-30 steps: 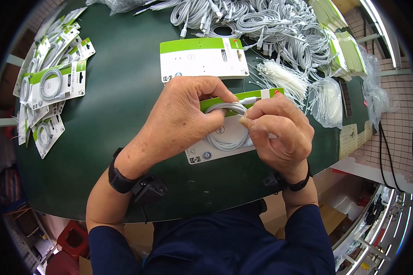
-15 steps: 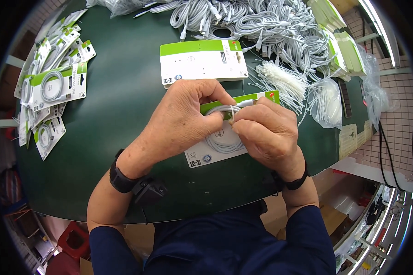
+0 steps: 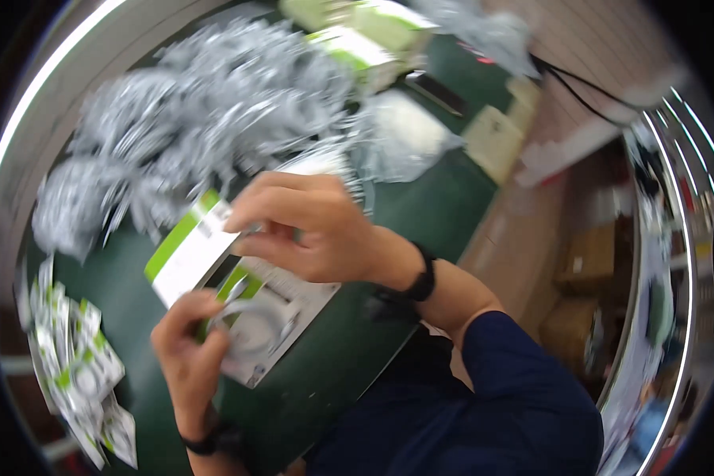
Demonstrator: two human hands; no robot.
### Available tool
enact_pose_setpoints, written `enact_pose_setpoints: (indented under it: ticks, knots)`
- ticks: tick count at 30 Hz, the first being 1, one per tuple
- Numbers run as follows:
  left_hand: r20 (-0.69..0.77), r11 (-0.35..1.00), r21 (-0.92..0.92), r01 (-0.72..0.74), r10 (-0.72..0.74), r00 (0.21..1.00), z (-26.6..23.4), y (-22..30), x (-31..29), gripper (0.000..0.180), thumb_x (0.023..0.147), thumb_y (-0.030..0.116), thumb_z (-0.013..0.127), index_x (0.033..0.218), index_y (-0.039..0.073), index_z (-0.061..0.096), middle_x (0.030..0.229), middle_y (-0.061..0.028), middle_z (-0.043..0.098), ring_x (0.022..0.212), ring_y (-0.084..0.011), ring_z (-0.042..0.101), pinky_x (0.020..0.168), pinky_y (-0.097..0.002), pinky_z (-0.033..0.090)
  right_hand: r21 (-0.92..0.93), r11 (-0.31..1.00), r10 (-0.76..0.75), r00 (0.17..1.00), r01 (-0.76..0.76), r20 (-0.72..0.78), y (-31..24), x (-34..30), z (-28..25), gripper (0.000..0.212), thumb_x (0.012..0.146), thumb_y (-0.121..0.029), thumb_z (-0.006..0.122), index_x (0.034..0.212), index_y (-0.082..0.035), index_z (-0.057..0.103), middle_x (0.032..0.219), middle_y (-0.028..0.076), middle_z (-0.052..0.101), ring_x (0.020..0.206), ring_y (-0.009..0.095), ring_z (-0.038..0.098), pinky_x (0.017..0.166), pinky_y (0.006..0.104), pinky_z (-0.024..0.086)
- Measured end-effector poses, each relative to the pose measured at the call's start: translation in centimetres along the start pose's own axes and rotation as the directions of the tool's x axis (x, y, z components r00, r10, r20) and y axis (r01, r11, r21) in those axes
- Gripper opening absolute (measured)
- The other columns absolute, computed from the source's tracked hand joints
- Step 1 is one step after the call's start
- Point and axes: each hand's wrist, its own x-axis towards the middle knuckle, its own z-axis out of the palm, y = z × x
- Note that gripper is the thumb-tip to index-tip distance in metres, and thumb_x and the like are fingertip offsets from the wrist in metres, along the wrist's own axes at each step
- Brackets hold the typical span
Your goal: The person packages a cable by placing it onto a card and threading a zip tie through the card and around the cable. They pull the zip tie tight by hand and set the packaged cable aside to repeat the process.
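Worker's view of a packing bench, blurred and tilted. The left hand (image 3: 189,349) lay on a white backing card (image 3: 274,317) with a green strip, its fingers curled over the near-left corner and thumb and forefinger pinched on a coiled white cable (image 3: 254,333) that sat on the card just beyond the fingertips. The right hand (image 3: 309,230) hovered above the card's far edge, fingers bent and clenched in a pinch on what appeared to be the cable's loose end, though blur made this uncertain. A second green-and-white card (image 3: 184,252) lay just past the left fingertips and under the right knuckles, flat on the green table (image 3: 397,230). Judged from the layout, the coil was placed on its card but not yet fastened, so the seating of the cable remained. To the left of the left wrist lay a row of finished carded cables (image 3: 83,381); well beyond the right fingers spread a large heap of loose white cables (image 3: 190,127), suggesting that most of the batch was left to do.
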Motion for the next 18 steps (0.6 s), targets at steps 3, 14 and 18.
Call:
enact_pose_setpoints:
  ticks: [3, 14, 18]
  knots:
    - [0.059, 0.992, -0.12, -0.028, 0.035, 0.998, -0.4, 0.4, 0.4, 0.032, 0.072, -0.009, 0.066, 0.104, -0.003, 0.067, 0.098, -0.0126, 0.067, 0.093, -0.0215, 0.065, 0.085, -0.0297, 0.05, 0.115, 0.984, 0.151, 0.983, -0.139, -0.105, 0.9, -0.3, -2.2, 0.013, 0.084, -0.003, 0.073, 0.097, -0.002, 0.071, 0.081, 0.006, 0.068, 0.066, 0.009, 0.06, 0.058, 0.0252, 0.046]
    - [0.539, 0.96, -0.167, -0.227, 0.281, 0.794, 9.0, 4.6, 4.6, 0.027, 0.085, 0.012, 0.079, 0.096, 0.002, 0.057, 0.104, -0.0088, 0.063, 0.091, -0.0135, 0.059, 0.084, -0.0267, 0.047, 0.06, 0.998, 0.029, 0.975, -0.016, -0.221, -4.7, -13.8, -5.1, 0.021, 0.076, -0.013, 0.074, 0.076, 0.002, 0.059, 0.069, 0.016, 0.06, 0.057, 0.02, 0.05, 0.055, 0.0356, 0.043]
    - [0.64, 0.96, -0.178, -0.217, 0.28, 0.715, 12.7, 4.8, 5.0, 0.026, 0.085, 0.012, 0.079, 0.096, 0.002, 0.057, 0.104, -0.0097, 0.064, 0.093, -0.0141, 0.06, 0.085, -0.028, 0.047, -0.013, 1.0, 0.016, 0.962, -0.021, -0.273, -6.9, -17.3, -7.0, 0.028, 0.075, -0.02, 0.076, 0.075, 0.001, 0.058, 0.067, 0.017, 0.058, 0.054, 0.027, 0.048, 0.053, 0.0368, 0.042]
